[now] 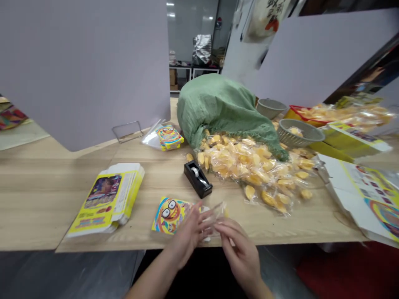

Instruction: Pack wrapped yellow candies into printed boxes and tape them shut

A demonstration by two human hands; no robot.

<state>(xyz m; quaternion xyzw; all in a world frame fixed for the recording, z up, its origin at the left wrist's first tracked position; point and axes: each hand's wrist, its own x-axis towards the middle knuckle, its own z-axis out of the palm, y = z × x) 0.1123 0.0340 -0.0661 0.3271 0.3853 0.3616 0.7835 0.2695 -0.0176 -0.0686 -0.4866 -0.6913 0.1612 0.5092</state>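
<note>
A small clear plastic bag (220,211) is held between my two hands over the table's front edge, with a pale yellow patch at its far end. My left hand (190,232) has it by the fingers from the left side. From the right, my right hand (238,243) pinches it between thumb and fingertips. Partly under my left hand lies a colourful card packet (171,214) printed with a cartoon face in glasses. Just beyond my hands stands a black tape dispenser (198,179). Motion blurs the fingers slightly.
Wrapped yellow snack pieces (249,162) spill from a green woven sack (218,104). Flattened yellow boxes lie left (106,199) and right (370,195). Grey baskets (301,133) stand at the back right. More cartoon packets (170,138) sit by a grey partition (87,70).
</note>
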